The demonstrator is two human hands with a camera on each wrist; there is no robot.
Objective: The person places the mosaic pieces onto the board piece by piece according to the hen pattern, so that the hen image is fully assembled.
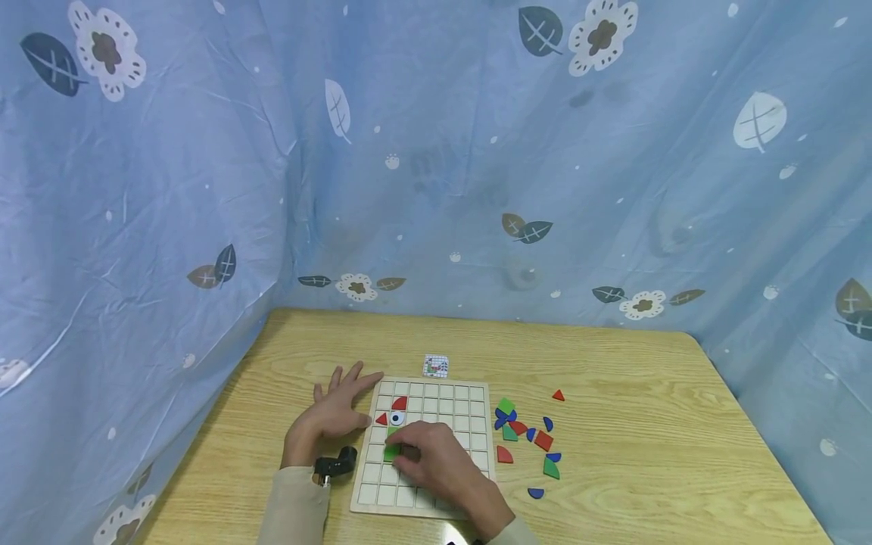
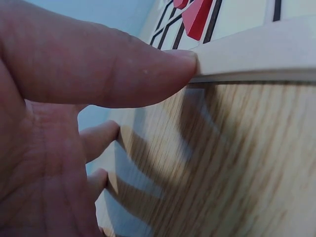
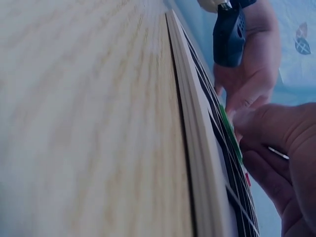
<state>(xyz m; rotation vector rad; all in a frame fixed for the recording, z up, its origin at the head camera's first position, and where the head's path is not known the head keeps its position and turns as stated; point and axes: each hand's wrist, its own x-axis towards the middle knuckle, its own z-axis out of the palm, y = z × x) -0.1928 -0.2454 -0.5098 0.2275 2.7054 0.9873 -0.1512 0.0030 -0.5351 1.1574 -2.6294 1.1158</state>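
A pale wooden grid board (image 1: 420, 509) lies on the table. My right hand (image 1: 436, 458) is over its left part, thumb and index finger pinching a green piece (image 1: 391, 453) at board level; the fingers partly hide it. A lighter green piece (image 1: 393, 432) sits just above. Farther up the board are a white piece with a blue dot (image 1: 397, 418), a red triangle (image 1: 381, 418) and a red quarter-circle (image 1: 400, 403). My left hand (image 1: 334, 412) rests with spread fingers at the board's left edge, its thumb (image 2: 148, 74) touching the rim.
Right of the board lie several loose pieces, among them a red square (image 1: 543, 440), a green quarter-circle (image 1: 551, 468) and a blue half-circle (image 1: 536, 493). A small pattern card (image 1: 436, 366) lies behind the board. Blue patterned cloth (image 1: 436, 189) hangs around the wooden table (image 1: 647, 454).
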